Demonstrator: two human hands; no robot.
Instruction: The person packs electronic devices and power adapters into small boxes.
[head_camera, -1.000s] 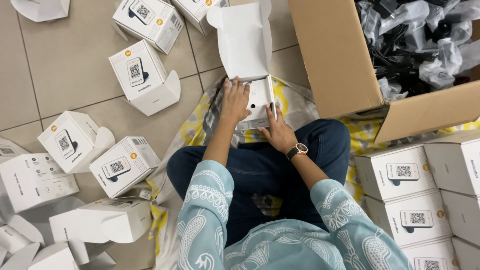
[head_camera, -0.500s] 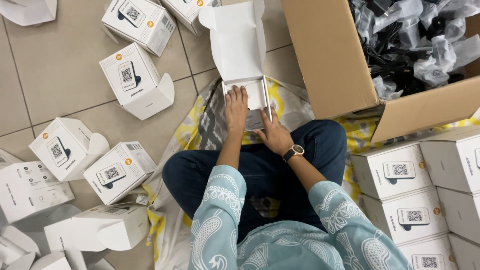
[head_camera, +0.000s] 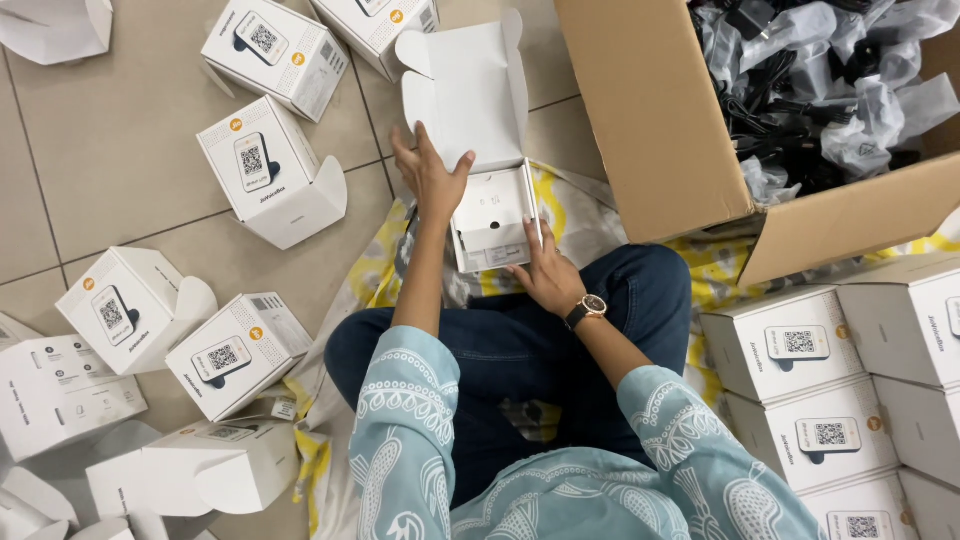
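Between the knees, on yellow cloth, a small white open-lidded cardboard box (head_camera: 492, 215) lies lengthwise away from the person; left hand (head_camera: 432, 178) spread on its raised lid's left edge, right hand (head_camera: 548, 270) steadying its near-right corner.

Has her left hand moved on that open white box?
Yes. The left hand slid from inside the open box up to its lid, away from the knees.

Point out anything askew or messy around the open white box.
Nothing looks damaged. The white cartons on the floor left of the open white box lie scattered at odd angles, flaps open, while those on the right are stacked neatly.
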